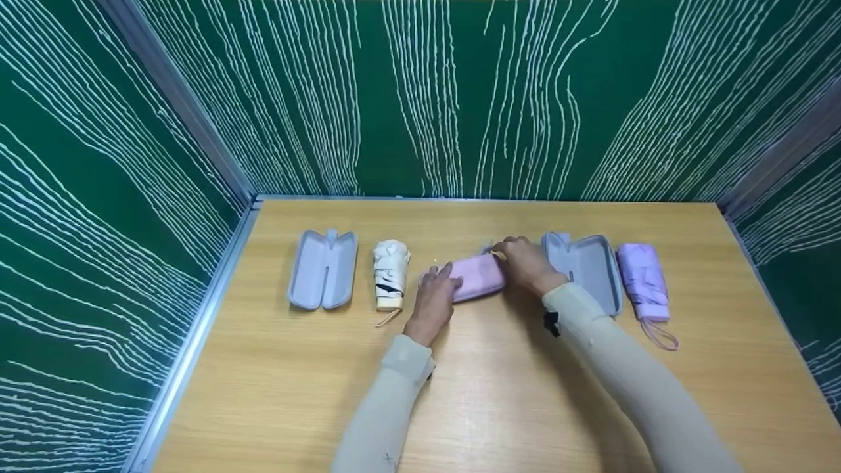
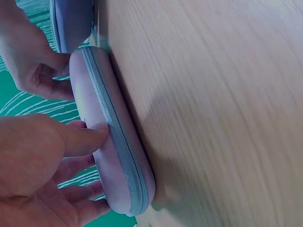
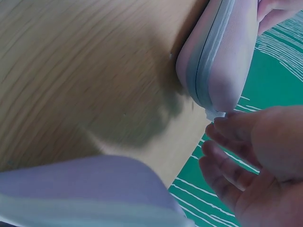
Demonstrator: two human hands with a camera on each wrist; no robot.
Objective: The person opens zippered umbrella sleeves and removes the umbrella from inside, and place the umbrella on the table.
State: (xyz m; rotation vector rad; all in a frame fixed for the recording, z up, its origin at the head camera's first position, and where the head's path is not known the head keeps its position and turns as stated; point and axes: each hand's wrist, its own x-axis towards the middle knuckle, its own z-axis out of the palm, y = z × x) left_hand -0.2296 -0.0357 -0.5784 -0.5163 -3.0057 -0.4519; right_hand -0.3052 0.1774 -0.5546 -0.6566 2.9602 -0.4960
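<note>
A pink zip case (image 1: 478, 276) lies on the table with its zip shut along the side. My left hand (image 1: 436, 295) grips its left end, the thumb on the side by the zip (image 2: 111, 111) and the fingers behind. At the other end, my right hand (image 1: 525, 261) pinches a small pale tab (image 3: 214, 114) where the zip ends; the fingertips partly cover it. Just right of that hand stands an open grey case (image 1: 594, 269), its lower left part hidden by the right forearm.
On the left are another open grey case (image 1: 322, 276) and a folded white umbrella (image 1: 391, 266) with a cord. A folded purple umbrella (image 1: 642, 276) with a wrist loop lies at the right. Green walls with white lines (image 1: 420, 98) border the wooden table (image 1: 315, 387).
</note>
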